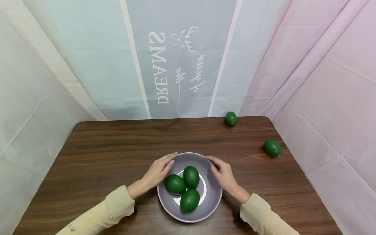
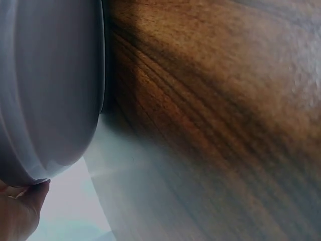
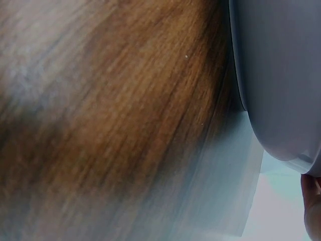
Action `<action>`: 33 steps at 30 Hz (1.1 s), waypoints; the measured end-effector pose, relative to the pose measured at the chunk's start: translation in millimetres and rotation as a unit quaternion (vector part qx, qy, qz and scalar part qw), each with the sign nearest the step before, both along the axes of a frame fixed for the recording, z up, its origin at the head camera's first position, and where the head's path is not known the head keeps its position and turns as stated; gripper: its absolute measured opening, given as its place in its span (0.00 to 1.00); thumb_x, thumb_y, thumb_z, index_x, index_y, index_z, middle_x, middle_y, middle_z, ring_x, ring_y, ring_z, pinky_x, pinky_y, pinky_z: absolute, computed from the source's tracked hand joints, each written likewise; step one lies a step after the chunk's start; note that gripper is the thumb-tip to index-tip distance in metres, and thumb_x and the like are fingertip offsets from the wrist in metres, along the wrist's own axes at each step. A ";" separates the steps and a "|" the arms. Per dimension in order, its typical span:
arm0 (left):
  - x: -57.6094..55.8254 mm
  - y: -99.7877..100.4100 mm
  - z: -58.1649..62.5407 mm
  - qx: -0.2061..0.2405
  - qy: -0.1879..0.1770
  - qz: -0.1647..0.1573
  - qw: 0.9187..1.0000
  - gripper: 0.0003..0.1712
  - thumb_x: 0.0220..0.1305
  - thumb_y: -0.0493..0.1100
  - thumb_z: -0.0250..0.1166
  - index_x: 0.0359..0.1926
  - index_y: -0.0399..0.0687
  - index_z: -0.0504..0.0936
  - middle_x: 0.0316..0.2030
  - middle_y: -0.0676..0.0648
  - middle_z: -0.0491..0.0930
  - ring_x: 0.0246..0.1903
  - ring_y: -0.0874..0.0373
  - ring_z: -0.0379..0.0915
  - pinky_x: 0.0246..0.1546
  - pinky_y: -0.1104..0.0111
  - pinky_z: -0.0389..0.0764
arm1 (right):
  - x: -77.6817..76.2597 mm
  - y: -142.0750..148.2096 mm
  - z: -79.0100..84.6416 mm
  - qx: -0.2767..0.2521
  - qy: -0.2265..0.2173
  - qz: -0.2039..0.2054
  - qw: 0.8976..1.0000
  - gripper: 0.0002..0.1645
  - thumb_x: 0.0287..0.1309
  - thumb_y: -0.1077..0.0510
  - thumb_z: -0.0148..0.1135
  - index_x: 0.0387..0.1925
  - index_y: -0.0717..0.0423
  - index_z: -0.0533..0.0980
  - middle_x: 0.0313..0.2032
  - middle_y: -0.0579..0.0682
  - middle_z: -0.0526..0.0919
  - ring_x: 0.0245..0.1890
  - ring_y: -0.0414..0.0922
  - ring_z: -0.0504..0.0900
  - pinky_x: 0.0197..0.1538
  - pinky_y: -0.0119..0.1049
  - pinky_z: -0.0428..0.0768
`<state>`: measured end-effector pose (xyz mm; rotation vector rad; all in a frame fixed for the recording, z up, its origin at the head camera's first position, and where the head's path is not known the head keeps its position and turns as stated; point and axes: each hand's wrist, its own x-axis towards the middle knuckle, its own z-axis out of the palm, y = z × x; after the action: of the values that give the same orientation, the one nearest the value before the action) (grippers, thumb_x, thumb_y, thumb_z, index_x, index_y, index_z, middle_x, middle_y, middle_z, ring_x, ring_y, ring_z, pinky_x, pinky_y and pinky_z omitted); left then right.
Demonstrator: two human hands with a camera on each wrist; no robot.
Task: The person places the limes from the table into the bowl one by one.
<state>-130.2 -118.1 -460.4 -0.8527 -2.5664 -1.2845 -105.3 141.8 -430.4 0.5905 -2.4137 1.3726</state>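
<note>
A grey-purple bowl (image 1: 210, 195) stands at the front middle of the table in the head view. Three green limes (image 1: 190, 200) lie together inside it, left of its middle. My left hand (image 1: 155, 173) holds the bowl's upper left rim, the thumb over the edge. On the upper right rim, my right hand (image 1: 224, 174) grips in much the same way. Each wrist view shows the bowl's outer wall (image 2: 60, 90) close up, with fingertips (image 3: 310, 201) against it near the rim. Whether the bowl's base touches the table cannot be told.
One lime (image 1: 230, 118) lies at the table's back edge, right of the middle. Another lime (image 1: 273, 148) is near the right edge. The dark wooden table (image 1: 117, 143) has a printed curtain (image 1: 188, 65) behind it and pale cloth walls on both sides.
</note>
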 end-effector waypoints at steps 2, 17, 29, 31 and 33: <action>-0.5 -0.7 -1.1 0.003 0.000 0.002 1.000 0.19 0.68 0.39 0.51 0.56 0.36 0.73 0.55 0.42 0.73 0.56 0.50 0.68 0.56 0.59 0.68 | -1.1 0.3 -1.2 0.001 0.001 0.000 1.000 0.18 0.50 0.79 0.53 0.42 0.68 0.78 0.40 0.62 0.81 0.38 0.56 0.80 0.39 0.20 0.74; 0.6 0.4 -2.0 0.027 -0.011 0.032 0.999 0.18 0.66 0.38 0.53 0.54 0.38 0.75 0.50 0.43 0.77 0.52 0.53 0.72 0.53 0.60 0.72 | -16.6 13.9 -33.2 0.039 0.037 0.006 0.999 0.21 0.48 0.76 0.56 0.43 0.59 0.79 0.40 0.50 0.82 0.38 0.45 0.81 0.40 0.23 0.77; 0.1 0.5 -3.1 0.036 0.004 0.036 0.999 0.17 0.65 0.37 0.55 0.53 0.38 0.77 0.49 0.43 0.78 0.50 0.52 0.74 0.50 0.59 0.73 | -23.8 17.6 -17.9 0.073 -0.024 0.037 0.996 0.15 0.54 0.71 0.55 0.42 0.59 0.79 0.39 0.51 0.82 0.39 0.44 0.81 0.39 0.32 0.80; -0.2 0.6 -3.5 0.035 0.003 0.034 0.999 0.17 0.65 0.37 0.55 0.53 0.37 0.77 0.49 0.43 0.78 0.50 0.52 0.73 0.51 0.59 0.73 | -25.3 18.3 -16.0 0.081 -0.035 0.041 0.995 0.13 0.55 0.70 0.55 0.42 0.59 0.79 0.39 0.51 0.82 0.39 0.44 0.81 0.39 0.31 0.80; -0.4 0.7 -3.8 0.035 -0.001 0.034 0.999 0.17 0.65 0.36 0.55 0.53 0.36 0.76 0.49 0.43 0.78 0.51 0.52 0.73 0.51 0.59 0.73 | -26.5 18.8 -13.7 0.090 -0.042 0.046 0.994 0.12 0.56 0.69 0.55 0.42 0.59 0.79 0.38 0.50 0.81 0.39 0.43 0.81 0.39 0.31 0.80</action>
<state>-130.6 -117.4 -464.2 -0.7446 -2.5116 -1.3480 -131.8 160.7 -444.1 0.7092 -2.6263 1.2457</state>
